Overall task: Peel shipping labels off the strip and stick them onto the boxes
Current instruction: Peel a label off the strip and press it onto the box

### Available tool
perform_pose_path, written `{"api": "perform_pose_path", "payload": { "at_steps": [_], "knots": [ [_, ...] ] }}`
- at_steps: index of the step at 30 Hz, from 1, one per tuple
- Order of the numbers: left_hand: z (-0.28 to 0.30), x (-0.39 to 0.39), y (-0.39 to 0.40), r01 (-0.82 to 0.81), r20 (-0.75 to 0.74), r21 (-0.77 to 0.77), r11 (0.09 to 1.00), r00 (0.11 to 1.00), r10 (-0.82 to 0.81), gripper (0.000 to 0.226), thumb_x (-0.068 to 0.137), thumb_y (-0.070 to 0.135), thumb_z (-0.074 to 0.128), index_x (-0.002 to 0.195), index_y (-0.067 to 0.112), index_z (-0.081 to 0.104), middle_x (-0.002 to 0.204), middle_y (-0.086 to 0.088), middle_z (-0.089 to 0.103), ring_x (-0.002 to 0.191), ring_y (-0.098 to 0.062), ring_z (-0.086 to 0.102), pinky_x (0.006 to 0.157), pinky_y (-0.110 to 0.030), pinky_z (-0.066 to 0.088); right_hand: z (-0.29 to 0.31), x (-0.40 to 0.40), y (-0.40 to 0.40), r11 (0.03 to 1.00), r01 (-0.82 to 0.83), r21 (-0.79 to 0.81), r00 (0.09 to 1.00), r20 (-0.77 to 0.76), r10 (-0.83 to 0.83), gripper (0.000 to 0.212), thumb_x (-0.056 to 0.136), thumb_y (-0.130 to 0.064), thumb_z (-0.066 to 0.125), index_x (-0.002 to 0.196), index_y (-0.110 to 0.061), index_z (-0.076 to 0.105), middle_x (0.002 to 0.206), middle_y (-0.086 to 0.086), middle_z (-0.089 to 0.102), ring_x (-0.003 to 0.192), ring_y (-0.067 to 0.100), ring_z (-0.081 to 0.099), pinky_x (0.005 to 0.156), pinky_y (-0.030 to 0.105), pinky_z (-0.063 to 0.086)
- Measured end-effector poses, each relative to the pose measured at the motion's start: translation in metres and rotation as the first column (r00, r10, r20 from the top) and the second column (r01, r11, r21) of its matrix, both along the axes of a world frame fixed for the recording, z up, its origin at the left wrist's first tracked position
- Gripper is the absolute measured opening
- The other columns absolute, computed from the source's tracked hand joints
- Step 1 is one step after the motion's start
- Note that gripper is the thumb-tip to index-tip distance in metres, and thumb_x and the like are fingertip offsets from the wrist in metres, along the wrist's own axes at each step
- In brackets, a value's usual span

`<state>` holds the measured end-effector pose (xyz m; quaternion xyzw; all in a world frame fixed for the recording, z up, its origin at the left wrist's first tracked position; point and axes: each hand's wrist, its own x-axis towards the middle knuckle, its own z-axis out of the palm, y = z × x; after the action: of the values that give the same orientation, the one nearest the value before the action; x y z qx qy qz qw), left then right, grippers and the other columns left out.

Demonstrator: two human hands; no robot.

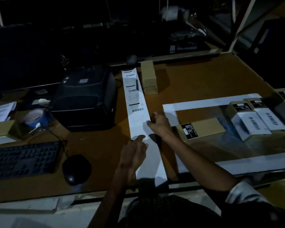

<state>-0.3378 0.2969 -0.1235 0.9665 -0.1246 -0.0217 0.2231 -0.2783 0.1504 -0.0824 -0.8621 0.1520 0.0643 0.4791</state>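
While a long white label strip (138,112) lies lengthwise down the middle of the bench (196,83), a person works at its near printed label with both hands.

Left hand (135,152) rests flat on the blank backing, fingers straight, seemingly to stop the strip sliding. Right hand (160,123) has its grip curled at the strip's right edge, apparently pinching a label corner to lift it; the dim light hides the exact contact. Just right of that hand lies a plain brown box (202,127), probably next for labelling. Further right sit boxes already labelled (253,124). Two small boxes (148,79) wait beside the strip's far end. A label printer (87,97) stands to the left.
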Motion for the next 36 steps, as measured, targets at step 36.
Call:
{"api": "perform_pose_path", "payload": {
  "at_steps": [36],
  "knots": [
    [0.020,0.054,0.019,-0.036,0.172,-0.476,0.879,0.976,0.134,0.020,0.087,0.025,0.078,0.094,0.006,0.078,0.103,-0.009,0.076,0.093,-0.016,0.072,0.080,-0.036,0.061,-0.039,-0.025,0.008,0.745,-0.065,0.664,0.992,0.126,-0.026,0.035,0.093,0.006,0.061,0.120,-0.015,0.067,0.110,-0.002,0.075,0.102,0.011,0.070,0.082,0.022,0.056]
  ]
}}
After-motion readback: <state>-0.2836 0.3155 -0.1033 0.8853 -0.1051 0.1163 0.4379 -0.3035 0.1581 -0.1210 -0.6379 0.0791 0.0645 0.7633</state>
